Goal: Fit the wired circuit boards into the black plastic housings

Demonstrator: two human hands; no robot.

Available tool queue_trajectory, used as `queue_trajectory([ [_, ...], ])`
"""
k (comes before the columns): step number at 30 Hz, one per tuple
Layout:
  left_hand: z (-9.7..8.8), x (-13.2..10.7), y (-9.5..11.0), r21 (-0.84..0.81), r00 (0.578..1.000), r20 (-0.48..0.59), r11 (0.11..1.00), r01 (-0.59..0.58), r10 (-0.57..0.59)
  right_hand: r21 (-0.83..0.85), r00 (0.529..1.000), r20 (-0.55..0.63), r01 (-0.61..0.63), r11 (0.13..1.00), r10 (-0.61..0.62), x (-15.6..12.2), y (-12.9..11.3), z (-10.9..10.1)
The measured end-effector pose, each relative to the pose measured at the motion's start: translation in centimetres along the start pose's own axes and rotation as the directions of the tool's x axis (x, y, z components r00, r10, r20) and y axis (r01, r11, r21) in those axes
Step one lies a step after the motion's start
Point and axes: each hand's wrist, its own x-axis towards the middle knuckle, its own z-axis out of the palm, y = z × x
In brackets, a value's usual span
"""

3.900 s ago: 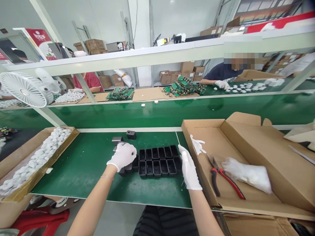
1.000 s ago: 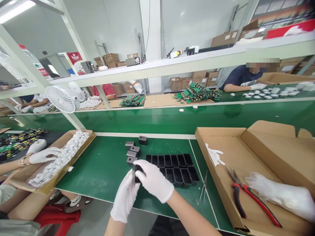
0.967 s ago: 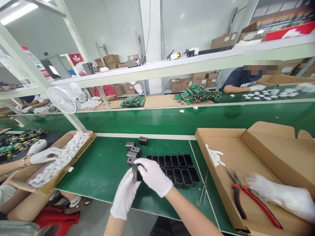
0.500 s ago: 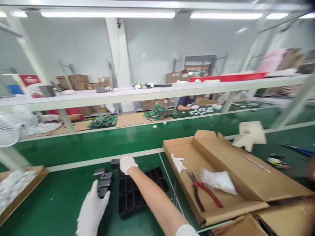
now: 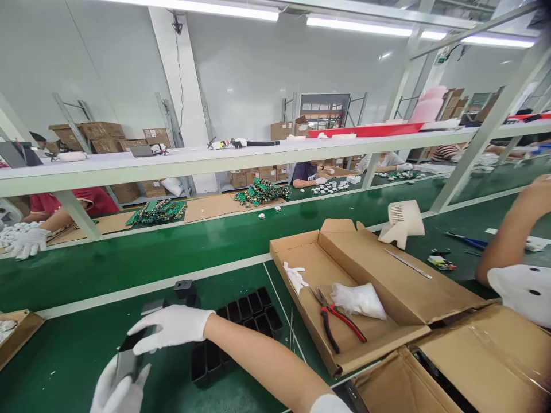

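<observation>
My left hand (image 5: 118, 387), in a white glove, is closed around a small black plastic box (image 5: 127, 366) at the lower left. My right hand (image 5: 176, 327), also gloved, reaches across to it, thumb and fingers curved around the upper end of the black boxes. Where one box ends and another begins there is partly hidden. Under my right forearm stand rows of open-topped black boxes (image 5: 206, 361) on the green bench. Behind my right hand are another black box (image 5: 184, 288) and a dark piece (image 5: 154, 307).
A cardboard tray (image 5: 344, 364) to the right holds red-handled pliers (image 5: 334, 318), a white bag (image 5: 359, 300) and a white glove (image 5: 295, 277). A co-worker's arm (image 5: 516, 223) is at far right. Green circuit boards (image 5: 157, 212) lie beyond the shelf post.
My right hand has come back from the box at the rear to the boxes in my left hand. My left hand has moved down and left. The view has turned right.
</observation>
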Motion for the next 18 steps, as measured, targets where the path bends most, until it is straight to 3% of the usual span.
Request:
queue_trajectory([
  [3, 2.1, 0.1, 0.3, 0.137, 0.994, -0.014, 0.985, -0.104, 0.107, -0.163, 0.998, 0.045, 0.042, 0.986, -0.036, 0.0, -0.5, 0.8],
  [5, 2.3, -0.2, 0.3, 0.258, 0.971, 0.026, 0.937, -0.236, 0.238, -0.172, 0.996, 0.073, 0.062, 0.983, -0.050, -0.3, -0.2, 0.4],
  [6, 2.0, -0.5, 0.3, 0.315, 0.964, 0.082, 0.911, -0.268, 0.255, -0.132, 0.999, 0.033, -0.005, 0.991, 0.009, -0.5, 0.3, -0.2],
  [8, 1.1, -1.4, 0.4, 0.445, 0.969, 0.177, 0.864, -0.234, 0.172, -0.120, 0.983, -0.138, -0.142, 0.983, 0.125, -0.8, 2.0, -1.8],
  [11, 0.0, -3.1, 0.4, 0.611, 0.965, 0.261, 0.778, -0.148, -0.022, -0.108, 0.921, -0.273, -0.317, 0.942, 0.279, -0.5, 5.4, -4.1],
  [14, 0.2, -4.1, 0.2, 0.670, 0.949, 0.304, 0.726, -0.151, -0.083, -0.124, 0.891, -0.235, -0.425, 0.897, 0.389, 0.3, 8.1, -4.6],
  [18, 1.6, -4.7, 0.0, 0.679, 0.943, 0.326, 0.710, -0.186, -0.064, -0.173, 0.874, -0.133, -0.484, 0.857, 0.467, 1.9, 9.0, -2.7],
])
